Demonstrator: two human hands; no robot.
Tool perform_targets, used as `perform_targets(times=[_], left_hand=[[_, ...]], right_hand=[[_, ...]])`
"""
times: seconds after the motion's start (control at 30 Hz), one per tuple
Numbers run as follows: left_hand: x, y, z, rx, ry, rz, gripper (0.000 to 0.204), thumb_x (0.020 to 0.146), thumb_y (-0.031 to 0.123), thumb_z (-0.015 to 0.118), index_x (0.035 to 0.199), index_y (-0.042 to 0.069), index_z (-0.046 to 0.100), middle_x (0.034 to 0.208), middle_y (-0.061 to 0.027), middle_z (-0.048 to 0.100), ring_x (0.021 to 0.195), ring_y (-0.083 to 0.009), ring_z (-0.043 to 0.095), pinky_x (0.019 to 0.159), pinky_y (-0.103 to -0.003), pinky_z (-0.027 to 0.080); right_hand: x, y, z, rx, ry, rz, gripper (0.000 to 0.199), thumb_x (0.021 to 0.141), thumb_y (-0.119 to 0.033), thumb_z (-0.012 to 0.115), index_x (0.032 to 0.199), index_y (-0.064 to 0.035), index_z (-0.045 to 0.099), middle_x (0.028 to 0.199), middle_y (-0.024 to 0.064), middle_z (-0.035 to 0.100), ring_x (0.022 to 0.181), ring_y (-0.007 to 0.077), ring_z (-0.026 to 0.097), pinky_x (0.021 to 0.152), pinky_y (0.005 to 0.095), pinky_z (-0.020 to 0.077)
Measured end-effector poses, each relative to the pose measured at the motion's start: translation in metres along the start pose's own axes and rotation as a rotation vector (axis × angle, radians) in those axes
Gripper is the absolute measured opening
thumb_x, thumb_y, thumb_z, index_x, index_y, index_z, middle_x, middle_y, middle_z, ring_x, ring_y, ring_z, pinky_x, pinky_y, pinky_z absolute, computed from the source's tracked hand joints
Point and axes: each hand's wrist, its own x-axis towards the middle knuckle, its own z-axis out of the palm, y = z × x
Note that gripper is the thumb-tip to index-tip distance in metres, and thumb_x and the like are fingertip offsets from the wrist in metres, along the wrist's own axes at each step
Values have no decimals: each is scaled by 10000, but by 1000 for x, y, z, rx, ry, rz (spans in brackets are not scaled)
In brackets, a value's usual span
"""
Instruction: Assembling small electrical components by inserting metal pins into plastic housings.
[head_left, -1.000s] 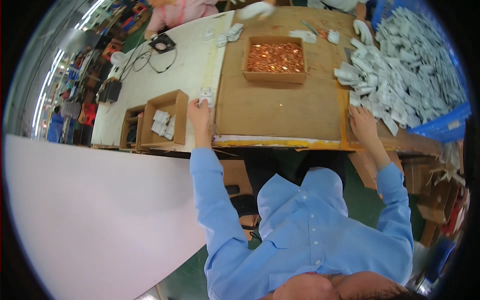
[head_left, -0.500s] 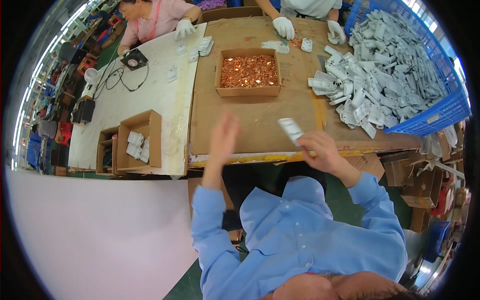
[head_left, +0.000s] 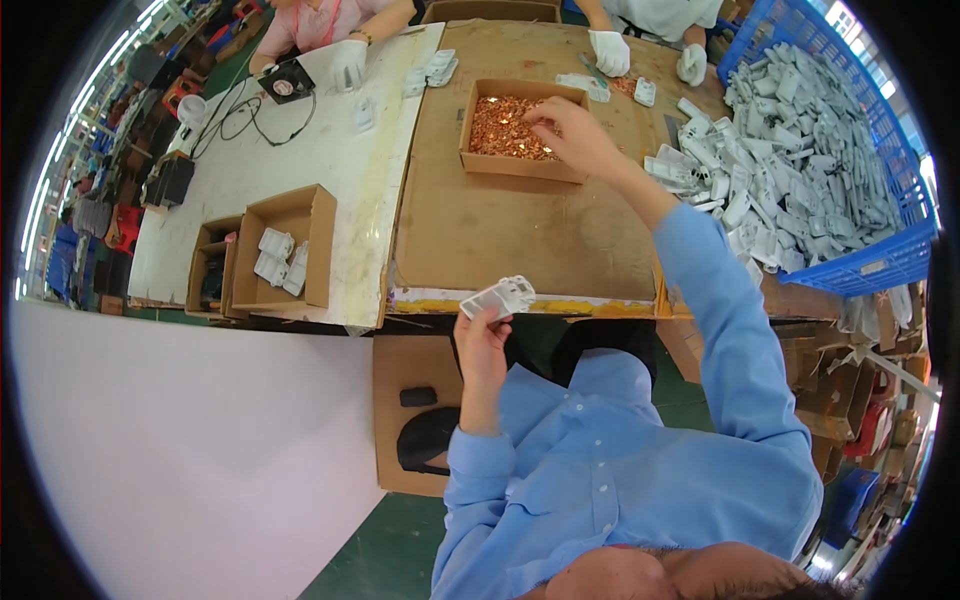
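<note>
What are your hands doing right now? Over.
Left hand holds white plastic part. Right hand reaching into box of copper pieces. Nothing in the way.

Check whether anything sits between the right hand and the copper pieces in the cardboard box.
Nothing visible does. The right hand reaches over the open cardboard box, fingertips right at the copper pieces. The left hand holds a white plastic part well clear, near the table edge.

A cardboard-covered table (head_left: 520, 240) stands before the person. On its far middle sits a shallow box (head_left: 522, 130) with small metal parts (head_left: 505, 128) in it; the right hand (head_left: 575, 130) is over that box. To the right lies a crate (head_left: 880, 265) heaped with plastic housings (head_left: 800, 160). The left hand (head_left: 482, 345) holds one housing (head_left: 498, 298) at the near table edge. Left of the table, an open carton (head_left: 290, 250) contains a few housings
</note>
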Motion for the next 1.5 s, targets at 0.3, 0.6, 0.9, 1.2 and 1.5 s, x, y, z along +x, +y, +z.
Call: perform_targets(times=[0.3, 0.6, 0.9, 1.2, 1.5], left_hand=[[-35, -10, 13, 51, 2, 42, 551, 856, -17, 592, 1377, 82, 444, 1106, -92, 634, 835, -153, 647, 680, -236, 533], [-38, -20, 2, 43, 4, -9, 440, 889, 38, 564, 1325, 47, 500, 1129, -122, 649, 907, -224, 671, 735, -306, 555], [-46, -21, 4, 117, 12, 8, 393, 897, 97, 574, 1287, 57, 541, 1093, -81, 666, 855, -163, 653, 684, -263, 521], [-53, -22, 19, 124, -206, 36, 458, 863, 4, 637, 1283, 0, 456, 1052, -95, 639, 951, -183, 653, 784, -287, 541], [-63, -29, 51, 390, -282, 69, 588, 823, 3, 621, 1361, 47, 389, 1054, -79, 606, 872, -182, 649, 757, -302, 538]], right_hand=[[46, 47, 51, -390, -442, 3, 161, 803, -121, 629, 945, -79, 694, 973, 138, 669, 980, 317, 630, 825, 440, 514], [40, 45, 54, -539, -381, 115, 158, 790, -89, 594, 927, -46, 660, 995, 178, 667, 976, 341, 639, 811, 460, 525], [20, 62, 49, -21, -99, 174, 148, 744, -76, 611, 885, -56, 652, 893, 132, 667, 878, 292, 645, 767, 410, 520], [-77, -32, 14, 821, -61, 252, 94, 811, 18, 604, 882, -40, 583, 793, -41, 552, 725, 24, 512, 625, 206, 431], [-210, -91, 2, 1072, 25, 484, 108, 819, 33, 643, 894, -26, 592, 846, -5, 612, 783, 62, 579, 712, 207, 473]])
